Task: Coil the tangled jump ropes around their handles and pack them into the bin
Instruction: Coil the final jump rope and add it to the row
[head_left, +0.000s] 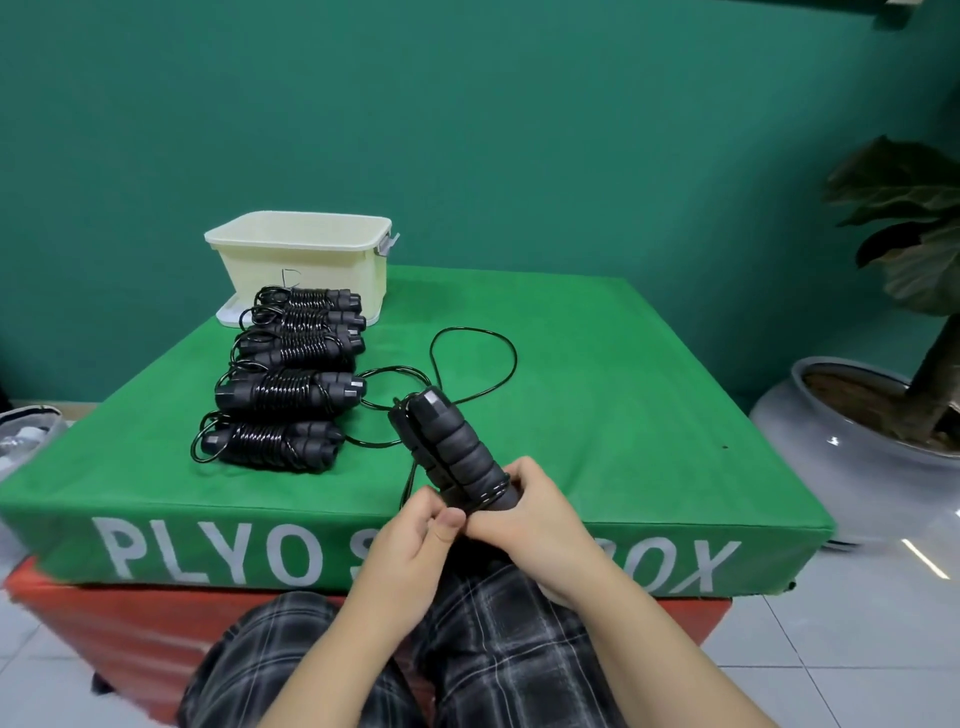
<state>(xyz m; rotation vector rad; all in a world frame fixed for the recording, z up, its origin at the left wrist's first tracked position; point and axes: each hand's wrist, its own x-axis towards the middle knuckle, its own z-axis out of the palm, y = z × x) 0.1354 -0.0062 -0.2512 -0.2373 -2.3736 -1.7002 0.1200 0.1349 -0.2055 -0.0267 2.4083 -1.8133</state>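
At lower centre, the right hand (524, 512) gripped the paired black foam jump-rope handles (457, 447) while the left hand (410, 535) pinched the thin black cord (470, 358), whose slack loops mid-frame looked liable to snag or unwind.

Black jump ropes (291, 384); cream bin (304, 260); green plyo box (571, 395), white lettering; grey-black plaid trousers (498, 639); teal wall (467, 130)

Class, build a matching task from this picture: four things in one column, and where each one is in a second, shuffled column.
Things:
1. bin
2. coiled ropes
3. handles
4. potted plant

Places:
A. held in both hands
B. on the floor, right of the box
C. far left corner of the green box top
D. in a row in front of the bin

Pairs: 1-C, 2-D, 3-A, 4-B
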